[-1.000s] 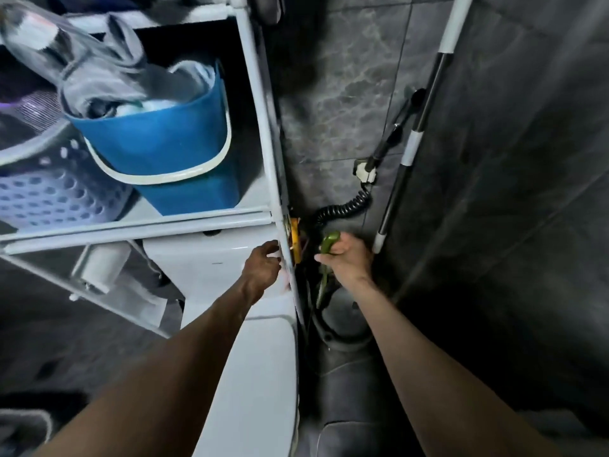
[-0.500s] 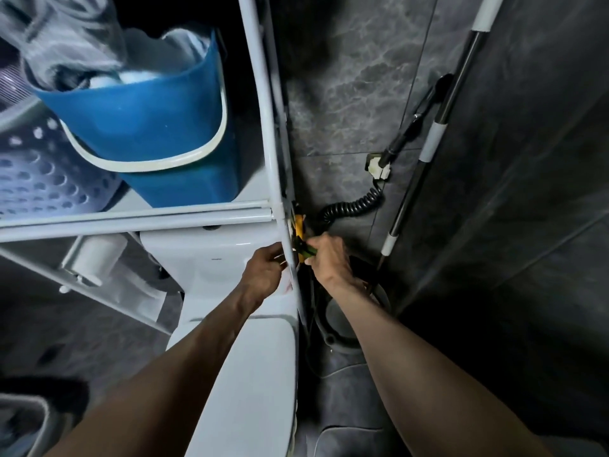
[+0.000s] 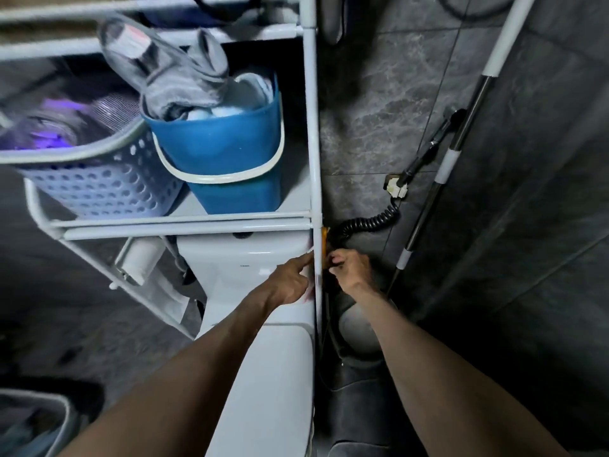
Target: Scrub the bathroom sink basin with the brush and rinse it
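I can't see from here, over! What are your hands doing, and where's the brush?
Left hand open, at rack post. Right hand curled by yellow hook. Brush not in sight.

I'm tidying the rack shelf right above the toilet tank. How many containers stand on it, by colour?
Blue bucket: 1
Lilac perforated basket: 1
Total: 2

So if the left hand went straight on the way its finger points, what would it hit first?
Most likely the white rack post, just ahead of the left hand and its fingertip. Depth is hard to judge here, so the finger may be touching it already.
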